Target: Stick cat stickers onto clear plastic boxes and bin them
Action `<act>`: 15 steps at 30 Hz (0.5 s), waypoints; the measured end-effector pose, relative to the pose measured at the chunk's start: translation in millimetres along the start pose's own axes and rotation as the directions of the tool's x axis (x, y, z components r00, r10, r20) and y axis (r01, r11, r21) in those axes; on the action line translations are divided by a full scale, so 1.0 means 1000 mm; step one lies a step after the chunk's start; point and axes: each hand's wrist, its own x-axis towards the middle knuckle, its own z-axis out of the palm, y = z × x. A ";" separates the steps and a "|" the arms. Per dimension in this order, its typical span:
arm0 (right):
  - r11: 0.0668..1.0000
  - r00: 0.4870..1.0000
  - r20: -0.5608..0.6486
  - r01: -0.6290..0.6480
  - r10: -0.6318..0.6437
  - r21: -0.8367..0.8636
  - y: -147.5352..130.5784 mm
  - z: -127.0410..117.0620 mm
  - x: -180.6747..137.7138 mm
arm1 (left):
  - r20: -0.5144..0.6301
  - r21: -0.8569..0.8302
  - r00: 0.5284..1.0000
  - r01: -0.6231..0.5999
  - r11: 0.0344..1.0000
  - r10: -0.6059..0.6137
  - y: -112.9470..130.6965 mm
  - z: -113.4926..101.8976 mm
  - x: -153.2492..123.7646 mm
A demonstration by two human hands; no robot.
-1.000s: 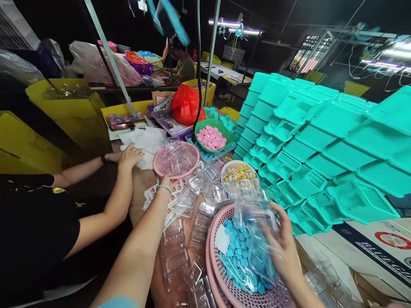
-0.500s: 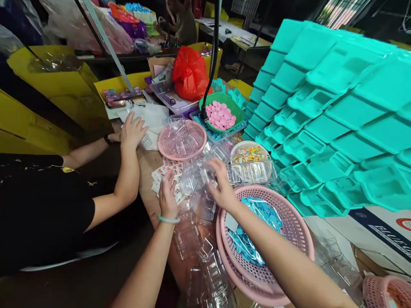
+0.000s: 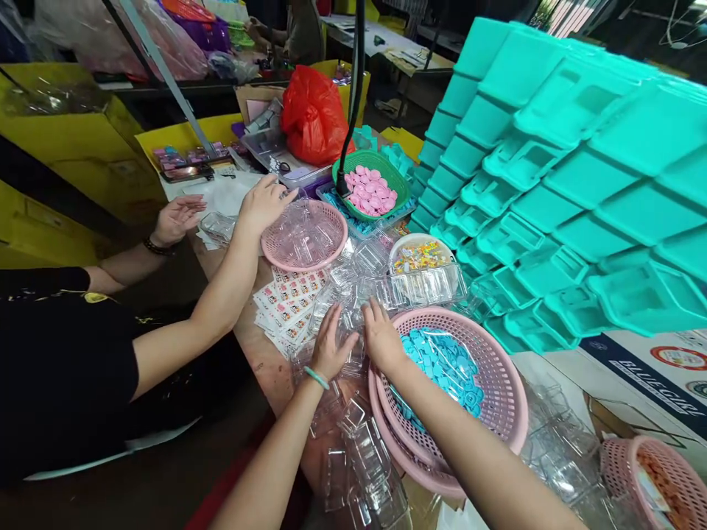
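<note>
My left hand (image 3: 331, 352) is over a pile of clear plastic trays (image 3: 353, 276), fingers stretched and thumb apart. Close beside it, my right hand (image 3: 382, 337) reaches down onto the same trays with fingers extended. Both hands seem to touch the clear plastic; I see no firm grip. Sticker sheets (image 3: 287, 305) with small printed figures lie left of the pile. Just right of my right hand, a pink basket (image 3: 505, 375) holds blue plastic pieces (image 3: 442, 368). More clear trays (image 3: 367, 460) lie along the near table edge.
A co-worker's hand (image 3: 265, 202) is over a smaller pink basket (image 3: 336, 254) of clear pieces. Behind stand a white bowl (image 3: 425, 254) of colourful bits, a green basket (image 3: 401, 173) of pink discs and a red bag (image 3: 314, 114). Stacked turquoise bins (image 3: 574, 169) rise at right.
My hands have come down and closer together onto the clear trays. A small white piece in the pink basket no longer shows. The co-worker's hand has moved right, over the smaller basket.
</note>
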 end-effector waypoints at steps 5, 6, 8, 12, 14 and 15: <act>0.999 1.000 0.023 -0.009 0.010 -0.031 -0.003 -0.032 -0.020 | 0.062 0.024 0.998 0.005 1.000 -0.006 0.005 0.006 0.001; 0.999 1.000 0.012 -0.021 0.021 -0.025 -0.004 -0.038 -0.029 | 0.058 0.001 0.998 0.039 0.999 -0.039 0.005 0.006 0.002; 0.999 0.999 -0.019 -0.035 0.036 0.024 -0.008 -0.049 -0.052 | 0.054 -0.043 0.994 0.101 0.994 -0.098 0.007 0.005 0.003; 0.966 0.998 -0.069 0.003 0.015 0.259 -0.020 -0.063 -0.125 | 0.040 -0.111 0.985 0.169 0.979 -0.165 0.008 0.005 0.008; 0.937 0.999 -0.043 0.030 -0.015 0.348 -0.029 -0.062 -0.168 | 0.010 -0.132 0.979 0.203 0.970 -0.203 0.007 0.006 0.009; 0.925 0.999 -0.019 0.035 -0.030 0.377 -0.033 -0.060 -0.190 | -0.001 -0.136 0.976 0.216 0.967 -0.218 0.007 0.006 0.010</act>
